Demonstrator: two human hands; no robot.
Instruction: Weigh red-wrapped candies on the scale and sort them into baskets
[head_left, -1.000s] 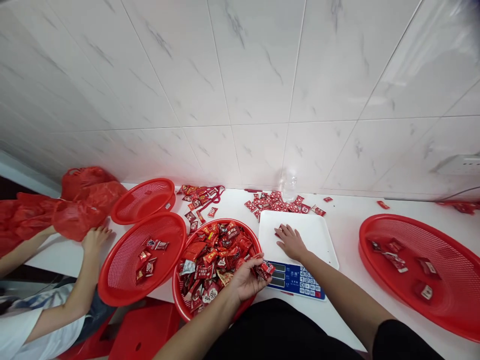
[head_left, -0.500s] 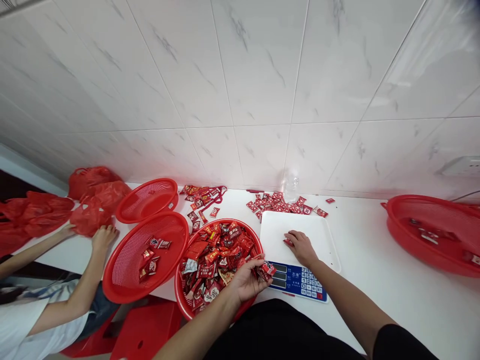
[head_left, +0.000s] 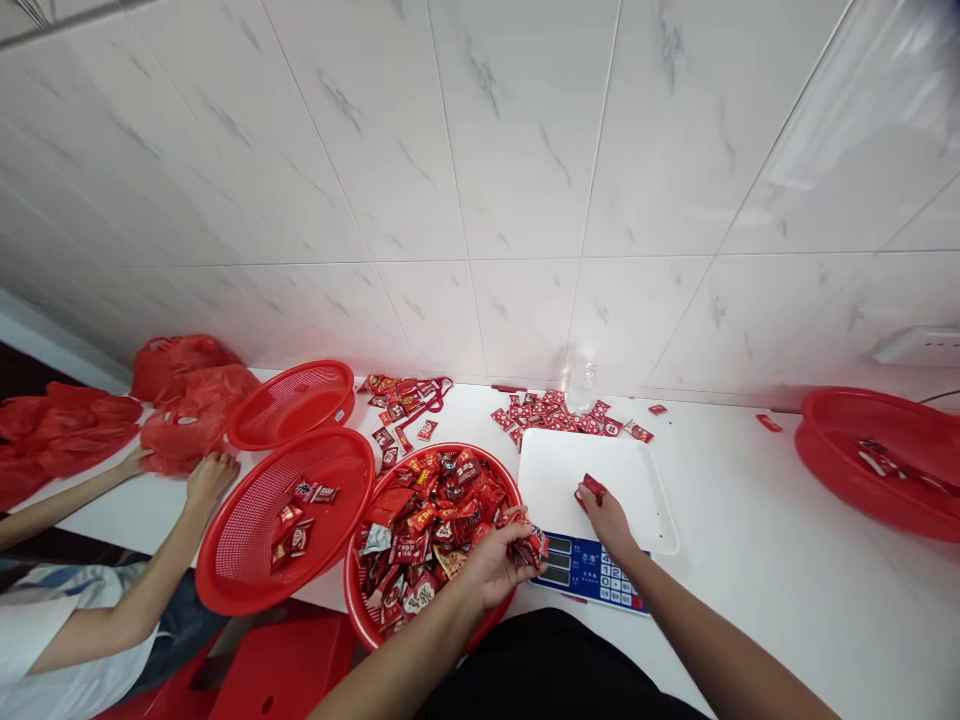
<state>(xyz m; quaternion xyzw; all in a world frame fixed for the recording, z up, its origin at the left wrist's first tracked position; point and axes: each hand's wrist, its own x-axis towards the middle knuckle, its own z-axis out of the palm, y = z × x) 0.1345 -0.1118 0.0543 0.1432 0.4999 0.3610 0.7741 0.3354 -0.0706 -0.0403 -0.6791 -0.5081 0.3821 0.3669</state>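
My left hand [head_left: 495,562] is curled around a bunch of red candy packets [head_left: 531,545] at the right rim of a red basket [head_left: 358,600] heaped with mixed candies. My right hand [head_left: 609,518] pinches a single red packet [head_left: 592,487] just above the white tray of a scale [head_left: 637,470]. The scale's blue keypad [head_left: 600,572] lies under my right wrist.
A second red basket [head_left: 240,580] holds a few packets and a third [head_left: 247,425] sits behind it. Loose packets [head_left: 555,410] lie by the tiled wall. Another red basket [head_left: 832,470] is at far right. Another person's hands [head_left: 206,475] touch red plastic bags [head_left: 180,425] on the left.
My right hand went from lying flat on the scale tray to pinching one red packet and lifting it. The right basket shifted farther right in view. My left hand kept its bunch.
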